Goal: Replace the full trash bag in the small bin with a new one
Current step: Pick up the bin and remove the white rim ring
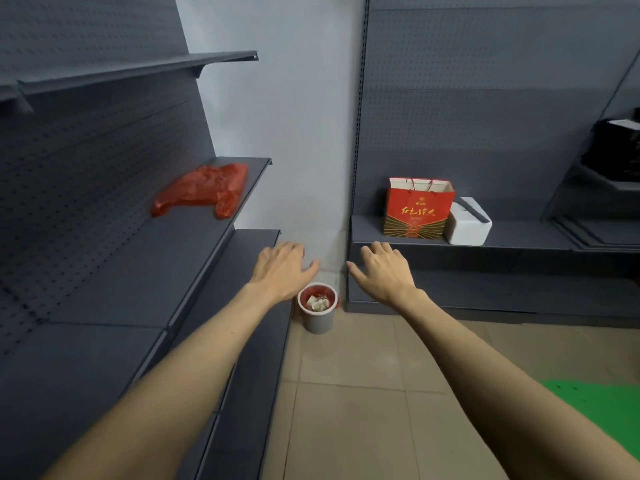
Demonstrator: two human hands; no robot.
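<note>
While your left hand (pixel 282 268) and right hand (pixel 384 271) reached forward, both spread open and holding nothing, the small bin (pixel 317 308) stood on the floor in the corner between the shelving units, its red bag (pixel 330 295) still in place. Lifting out that liner appeared to be your next move. A spare red bag (pixel 202 189) lay on the left shelf (pixel 194 233). What the bin held was too small to identify.

A single head-worn wide-angle view looks forward and steeply down into a room corner, from standing height, well back. Forearms enter from the bottom edge; shelving (pixel 214 188) bends along the left, tiled floor (pixel 363 393) fills lower centre.
</note>
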